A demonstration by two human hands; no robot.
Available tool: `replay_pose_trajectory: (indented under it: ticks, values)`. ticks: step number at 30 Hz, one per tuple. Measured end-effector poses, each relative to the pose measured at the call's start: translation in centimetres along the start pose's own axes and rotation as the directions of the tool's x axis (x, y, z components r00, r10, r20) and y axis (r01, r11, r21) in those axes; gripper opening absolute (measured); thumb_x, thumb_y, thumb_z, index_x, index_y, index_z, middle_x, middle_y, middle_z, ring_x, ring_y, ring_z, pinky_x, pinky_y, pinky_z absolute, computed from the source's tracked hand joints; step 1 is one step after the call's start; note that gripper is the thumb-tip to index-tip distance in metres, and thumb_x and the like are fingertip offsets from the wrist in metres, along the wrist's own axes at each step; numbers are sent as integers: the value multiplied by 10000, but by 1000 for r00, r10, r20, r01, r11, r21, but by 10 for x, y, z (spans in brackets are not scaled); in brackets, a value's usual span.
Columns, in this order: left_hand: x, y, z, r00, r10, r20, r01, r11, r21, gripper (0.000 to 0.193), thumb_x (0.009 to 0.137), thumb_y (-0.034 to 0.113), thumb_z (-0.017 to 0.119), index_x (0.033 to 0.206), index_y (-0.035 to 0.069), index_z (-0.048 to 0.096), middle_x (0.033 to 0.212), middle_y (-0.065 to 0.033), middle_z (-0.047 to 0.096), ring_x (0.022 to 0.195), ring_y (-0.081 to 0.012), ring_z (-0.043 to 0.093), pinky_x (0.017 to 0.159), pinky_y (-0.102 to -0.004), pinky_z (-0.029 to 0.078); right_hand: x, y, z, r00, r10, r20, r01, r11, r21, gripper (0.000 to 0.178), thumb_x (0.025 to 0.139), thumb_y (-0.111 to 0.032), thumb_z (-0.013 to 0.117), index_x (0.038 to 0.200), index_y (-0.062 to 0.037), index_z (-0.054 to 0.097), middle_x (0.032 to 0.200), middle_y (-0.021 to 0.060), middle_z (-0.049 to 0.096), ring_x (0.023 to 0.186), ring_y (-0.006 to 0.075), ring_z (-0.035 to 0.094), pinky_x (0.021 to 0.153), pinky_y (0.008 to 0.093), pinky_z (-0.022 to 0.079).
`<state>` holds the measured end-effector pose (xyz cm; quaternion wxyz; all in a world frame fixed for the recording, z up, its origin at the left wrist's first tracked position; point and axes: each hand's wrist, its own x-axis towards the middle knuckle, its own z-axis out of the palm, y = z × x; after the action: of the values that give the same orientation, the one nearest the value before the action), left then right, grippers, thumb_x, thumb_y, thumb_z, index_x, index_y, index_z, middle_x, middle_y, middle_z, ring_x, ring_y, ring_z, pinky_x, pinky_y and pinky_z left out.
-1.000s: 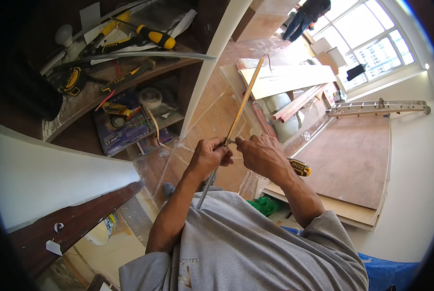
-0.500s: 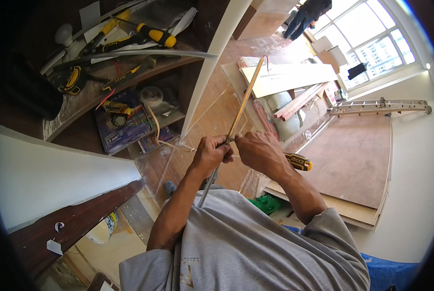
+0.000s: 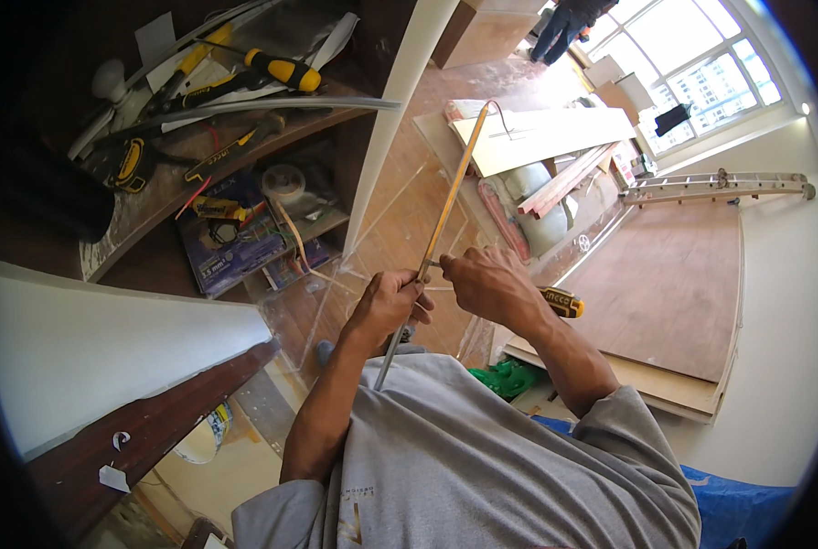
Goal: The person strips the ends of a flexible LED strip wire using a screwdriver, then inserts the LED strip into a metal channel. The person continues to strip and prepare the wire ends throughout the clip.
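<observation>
A long, thin LED strip light (image 3: 449, 203) runs up from my shirt front, its upper part orange-yellow, its lower part a grey metal channel (image 3: 392, 352). Thin wire trails from its curved far end. My left hand (image 3: 386, 306) is closed around it about midway. On the right, my right hand (image 3: 489, 285) is closed around a screwdriver's shaft, knuckles up. The screwdriver's black-and-yellow handle (image 3: 562, 302) sticks out past my wrist, and its tip is close to the strip just above my left fingers. Whether the tip touches the strip I cannot tell.
At left, a dark shelf (image 3: 176, 240) holds another screwdriver (image 3: 283, 69), a tape measure (image 3: 133, 166), tape and boxes. Boards (image 3: 555, 137) and sacks lie ahead. A ladder (image 3: 715, 188) rests by large panels (image 3: 656, 284) at right. A person (image 3: 560, 32) stands near the window.
My left hand has shifted slightly down and left, and the gap between my hands has widened a little. The strip's far end has moved left and now curves over.
</observation>
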<state>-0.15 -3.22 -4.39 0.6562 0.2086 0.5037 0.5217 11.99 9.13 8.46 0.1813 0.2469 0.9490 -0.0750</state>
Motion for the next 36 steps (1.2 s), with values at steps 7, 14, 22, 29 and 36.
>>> replay_pose_trajectory:
  ticks: [7,14,22,29,36]
  values:
    - [0,0,0,999,40,-13,-40,999,-6,261,1058,167,520,1204,-14,637,838,-80,725,695,-160,720,648,-282,563,0,-3,2,1000,-12,-10,12,1000,19,157,878,-118,568,887,-16,687,869,189,724,820,389,723,681,484,561]
    - [10,-15,2,993,115,-28,-117,991,-60,196,1028,119,540,1104,-5,672,756,-44,656,583,-110,625,534,-249,495,3,-5,1,999,-33,-3,33,999,25,152,865,-111,582,849,-27,709,876,182,727,834,383,725,686,483,562]
    - [10,-13,-2,997,77,-30,-78,997,-26,216,1035,123,545,1147,-9,675,788,-32,645,655,-110,624,623,-266,554,4,-2,15,991,-68,-114,70,998,9,166,889,-120,572,907,-44,718,884,167,736,836,370,730,687,478,563]
    - [6,-14,-3,994,62,92,-51,991,-122,254,1064,142,515,1253,12,623,913,-82,718,739,-141,696,683,-283,568,-11,-5,7,999,40,14,-40,999,4,174,902,-120,558,979,-1,658,869,202,725,822,395,723,691,490,560]
    - [-2,-4,-3,994,13,108,-3,996,-86,323,1080,157,501,1354,20,600,996,-101,741,798,-154,721,748,-308,594,-16,-10,4,996,77,35,-77,997,12,201,923,-124,534,1043,12,621,827,202,718,790,400,720,670,502,545]
